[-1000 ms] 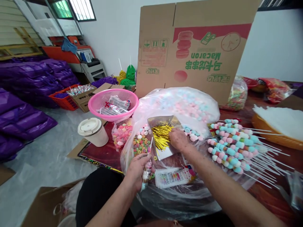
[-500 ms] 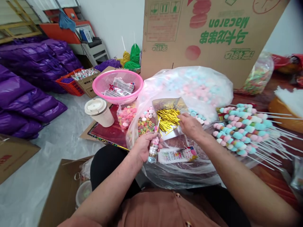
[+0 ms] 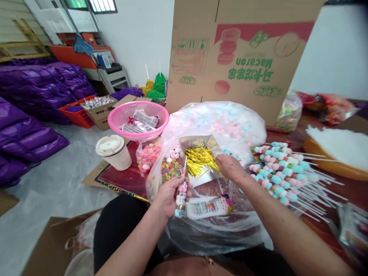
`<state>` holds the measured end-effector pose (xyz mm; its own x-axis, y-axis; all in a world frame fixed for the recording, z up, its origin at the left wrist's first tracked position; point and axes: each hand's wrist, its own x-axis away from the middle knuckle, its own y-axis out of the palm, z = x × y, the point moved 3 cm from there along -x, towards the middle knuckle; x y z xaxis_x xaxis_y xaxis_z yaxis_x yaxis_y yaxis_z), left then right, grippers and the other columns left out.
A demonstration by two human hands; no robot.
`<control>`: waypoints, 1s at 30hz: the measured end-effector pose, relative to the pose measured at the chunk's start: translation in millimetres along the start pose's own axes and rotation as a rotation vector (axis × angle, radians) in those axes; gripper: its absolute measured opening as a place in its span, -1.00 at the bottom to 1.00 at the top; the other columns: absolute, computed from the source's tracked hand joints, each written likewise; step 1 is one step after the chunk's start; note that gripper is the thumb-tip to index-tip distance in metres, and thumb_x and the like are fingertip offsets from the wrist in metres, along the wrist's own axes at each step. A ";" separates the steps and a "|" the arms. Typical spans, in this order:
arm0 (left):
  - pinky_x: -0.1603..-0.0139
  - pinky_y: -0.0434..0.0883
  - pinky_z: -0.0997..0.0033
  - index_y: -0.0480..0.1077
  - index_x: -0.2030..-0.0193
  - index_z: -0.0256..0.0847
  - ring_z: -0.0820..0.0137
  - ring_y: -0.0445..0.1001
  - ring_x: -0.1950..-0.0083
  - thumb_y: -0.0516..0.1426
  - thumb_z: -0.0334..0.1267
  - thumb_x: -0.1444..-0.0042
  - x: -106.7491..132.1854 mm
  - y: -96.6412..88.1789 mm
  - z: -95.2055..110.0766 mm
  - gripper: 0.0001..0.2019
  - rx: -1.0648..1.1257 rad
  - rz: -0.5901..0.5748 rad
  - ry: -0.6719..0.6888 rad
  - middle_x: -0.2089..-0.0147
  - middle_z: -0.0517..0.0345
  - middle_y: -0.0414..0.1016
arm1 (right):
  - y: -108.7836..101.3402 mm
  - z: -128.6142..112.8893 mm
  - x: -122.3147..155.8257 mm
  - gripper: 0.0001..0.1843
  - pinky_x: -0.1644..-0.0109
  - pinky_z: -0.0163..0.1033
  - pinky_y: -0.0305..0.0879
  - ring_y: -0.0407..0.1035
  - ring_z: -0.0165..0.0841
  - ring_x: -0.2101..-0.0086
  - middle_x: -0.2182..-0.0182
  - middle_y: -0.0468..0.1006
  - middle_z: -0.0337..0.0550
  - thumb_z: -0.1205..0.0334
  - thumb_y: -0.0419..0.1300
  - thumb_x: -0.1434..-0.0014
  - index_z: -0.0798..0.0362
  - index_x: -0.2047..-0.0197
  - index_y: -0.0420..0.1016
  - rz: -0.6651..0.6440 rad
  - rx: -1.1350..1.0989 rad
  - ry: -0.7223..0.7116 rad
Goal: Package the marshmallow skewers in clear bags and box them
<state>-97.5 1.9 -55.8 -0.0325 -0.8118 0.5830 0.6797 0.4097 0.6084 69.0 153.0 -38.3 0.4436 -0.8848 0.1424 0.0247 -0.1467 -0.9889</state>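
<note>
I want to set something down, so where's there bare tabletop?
Bare tabletop shows between the white cup, the candy bag and the glittery edging; a narrower strip between the orange basket and the skewers. Crowded: around left hand and right hand, gold strips, wrappers.

Wrapped candy skewer (image 3: 181, 198), pink and blue, slanted in left hand (image 3: 169, 194), gold strips (image 3: 201, 159) heaped loosely beyond

Left hand (image 3: 169, 196): 1 wrapped skewer (image 3: 181, 197) | left of grip: 1 cup (image 3: 121, 158) | beyond: 1 basket (image 3: 140, 135), 1 printed carton (image 3: 244, 57)
</note>
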 end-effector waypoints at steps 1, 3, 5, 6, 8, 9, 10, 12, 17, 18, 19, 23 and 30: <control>0.69 0.33 0.54 0.35 0.39 -0.32 0.45 0.41 0.65 0.09 -0.34 -0.09 -1.0 0.2 -1.8 -0.90 -0.009 -0.006 0.014 0.54 0.13 0.45 | -1.6 2.3 3.4 -0.66 0.27 -0.32 0.20 0.42 -0.31 0.27 0.32 0.56 -0.04 0.29 -0.10 -0.26 0.11 0.22 0.51 0.011 -0.008 0.006; 0.70 0.32 0.55 0.35 0.40 -0.32 0.45 0.42 0.65 0.12 -0.34 -0.06 -2.6 0.4 -5.6 -0.91 -0.027 -0.016 0.035 0.54 0.12 0.46 | -1.8 3.4 7.2 -0.67 0.24 -0.35 0.21 0.41 -0.36 0.25 0.29 0.55 -0.09 0.31 -0.11 -0.27 0.10 0.19 0.49 0.038 -0.025 0.010; 0.70 0.32 0.56 0.36 0.40 -0.32 0.46 0.42 0.65 0.13 -0.34 -0.06 -3.5 0.7 -8.5 -0.92 -0.042 -0.017 0.047 0.54 0.12 0.47 | 1.8 -0.7 5.5 -0.71 0.17 -0.32 0.25 0.39 -0.37 0.20 0.21 0.52 -0.10 0.32 -0.08 -0.28 0.11 0.16 0.46 0.054 -0.040 0.005; 0.70 0.32 0.56 0.36 0.40 -0.32 0.46 0.42 0.65 0.13 -0.34 -0.06 -3.6 0.9 -9.4 -0.92 -0.046 -0.013 0.049 0.54 0.13 0.47 | 4.8 -4.6 2.6 -0.75 0.13 -0.27 0.27 0.38 -0.36 0.18 0.17 0.50 -0.10 0.29 -0.04 -0.28 0.11 0.13 0.44 0.054 -0.048 0.000; 0.69 0.32 0.56 0.36 0.40 -0.32 0.46 0.42 0.65 0.11 -0.34 -0.08 -3.2 1.6 -10.0 -0.91 -0.051 0.004 0.043 0.55 0.13 0.46 | 12.3 -14.0 -6.2 -0.77 0.10 -0.15 0.32 0.37 -0.32 0.16 0.10 0.44 -0.09 0.21 0.04 -0.26 0.11 0.07 0.40 0.034 -0.067 -0.004; 0.69 0.32 0.55 0.36 0.40 -0.32 0.46 0.42 0.65 0.10 -0.34 -0.09 -2.7 1.9 -9.7 -0.91 -0.051 0.014 0.038 0.55 0.13 0.46 | 16.0 -18.5 -11.3 -0.74 0.10 -0.10 0.34 0.37 -0.31 0.16 0.08 0.43 -0.09 0.17 0.08 -0.25 0.11 0.04 0.37 0.016 -0.078 0.000; 0.69 0.33 0.55 0.36 0.39 -0.32 0.47 0.42 0.65 0.09 -0.34 -0.09 -2.1 2.2 -9.1 -0.90 -0.049 0.025 0.033 0.55 0.13 0.46 | 19.2 -22.5 -16.4 -0.71 0.11 -0.09 0.36 0.38 -0.31 0.16 0.07 0.42 -0.08 0.15 0.10 -0.24 0.10 0.02 0.36 -0.003 -0.089 0.006; 0.69 0.32 0.54 0.36 0.39 -0.32 0.47 0.41 0.65 0.07 -0.35 -0.10 -0.7 1.9 -6.8 -0.90 -0.042 0.047 0.032 0.54 0.14 0.46 | 22.3 -27.1 -25.3 -0.70 0.11 -0.09 0.37 0.38 -0.31 0.16 0.06 0.41 -0.08 0.15 0.10 -0.24 0.09 -0.01 0.34 -0.030 -0.113 0.022; 0.68 0.31 0.53 0.36 0.39 -0.33 0.47 0.41 0.65 0.06 -0.34 -0.10 -0.1 -2.5 -1.3 -0.88 -0.038 0.071 0.026 0.54 0.14 0.44 | 4.9 -16.4 -29.8 -0.82 0.13 -0.15 0.31 0.37 -0.27 0.16 0.16 0.47 -0.05 0.24 0.07 -0.23 0.10 0.18 0.46 0.023 -0.190 0.052; 0.67 0.31 0.53 0.35 0.39 -0.32 0.47 0.40 0.65 0.06 -0.34 -0.10 -0.5 -3.3 -0.8 -0.88 -0.041 0.067 0.030 0.54 0.15 0.44 | -0.9 -12.3 -25.5 -0.82 0.16 -0.18 0.29 0.38 -0.25 0.18 0.22 0.49 -0.03 0.29 0.05 -0.22 0.11 0.25 0.48 0.047 -0.213 0.062; 0.66 0.31 0.53 0.35 0.39 -0.32 0.47 0.40 0.64 0.06 -0.33 -0.09 -1.0 -3.7 -0.8 -0.89 -0.046 0.061 0.038 0.54 0.15 0.44 | -6.4 -8.8 -18.8 -0.79 0.19 -0.21 0.27 0.38 -0.24 0.20 0.28 0.51 -0.01 0.33 0.02 -0.20 0.11 0.30 0.49 0.072 -0.241 0.068; 0.65 0.27 0.53 0.36 0.40 -0.30 0.48 0.38 0.64 0.17 -0.28 0.02 -2.9 -1.2 -5.6 -0.88 -0.112 0.029 0.099 0.54 0.18 0.43 | -14.8 -14.8 29.7 -0.77 0.35 -0.32 0.23 0.36 -0.36 0.41 0.47 0.49 -0.18 0.27 -0.05 -0.20 0.07 0.25 0.44 0.116 -0.416 -0.012; 0.53 0.22 0.55 0.37 0.51 -0.25 0.52 0.27 0.56 0.15 -0.30 0.08 0.3 15.5 -22.8 -0.92 -0.396 0.010 0.281 0.58 0.26 0.34 | 7.6 -68.8 92.8 -0.74 0.54 -0.38 0.08 0.12 -0.50 0.63 0.64 0.29 -0.35 0.10 0.01 -0.16 0.04 0.48 0.31 0.028 -1.114 -0.248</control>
<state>-70.3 -1.4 -58.5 0.1375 -0.9121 0.3863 0.9073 0.2724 0.3203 48.8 39.3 -29.6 0.5995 -0.8002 -0.0137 -0.7414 -0.5489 -0.3860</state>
